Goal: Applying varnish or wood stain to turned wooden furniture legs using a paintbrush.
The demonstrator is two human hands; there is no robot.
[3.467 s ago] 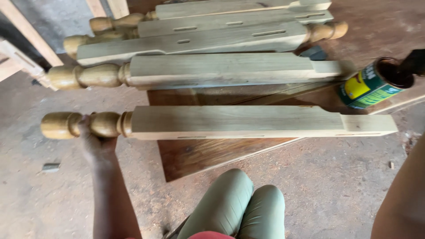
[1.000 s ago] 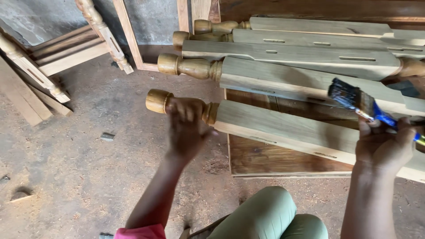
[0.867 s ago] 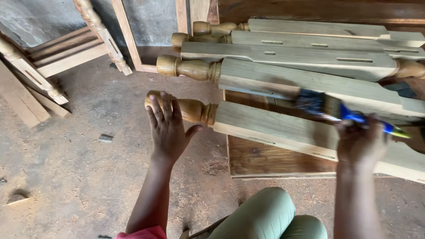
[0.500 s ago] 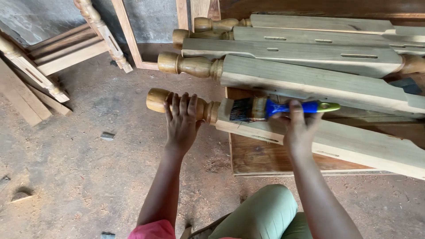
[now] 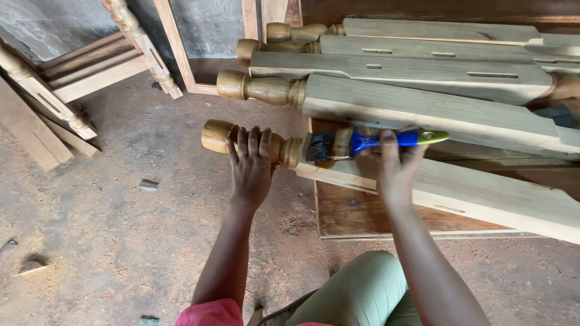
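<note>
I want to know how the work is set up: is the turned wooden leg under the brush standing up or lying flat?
Lying flat. The wooden leg rests lengthwise across a board, the left hand on its turned end, the brush held by the right hand.

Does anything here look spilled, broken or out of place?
Nothing looks spilled or broken. The left hand rests on the turned end of the nearest wooden leg while the right hand holds a blue-handled brush against it. Only sawdust and small wood offcuts lie scattered on the floor.
</note>
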